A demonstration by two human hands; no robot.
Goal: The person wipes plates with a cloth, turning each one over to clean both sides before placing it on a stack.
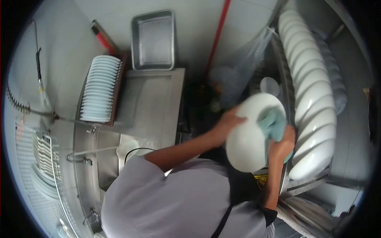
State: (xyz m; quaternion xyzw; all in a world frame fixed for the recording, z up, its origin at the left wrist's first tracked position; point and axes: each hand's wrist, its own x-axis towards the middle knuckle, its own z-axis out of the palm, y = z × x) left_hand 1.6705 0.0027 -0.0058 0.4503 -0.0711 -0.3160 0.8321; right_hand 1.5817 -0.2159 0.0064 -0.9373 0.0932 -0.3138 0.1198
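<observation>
A large white oval dish (244, 148) is tilted in front of my body. My left hand (231, 123) grips its upper left edge, with the thumb lying on the dish's face. On the right, my right hand (281, 146) is closed on a green cloth (274, 123), which is pressed against the right part of the dish. Part of the cloth hangs beside my right wrist. Just right of this hand stands a long row of similar white dishes (313, 91), overlapping one another on a rack.
White plates (101, 89) stand in a brown rack on the steel counter (149, 99). A metal tray (153, 39) leans on the wall behind. At the left are a sink (107, 170) with taps and a wire rack of plates (43, 170). A plastic bag (246, 59) hangs beyond the dish.
</observation>
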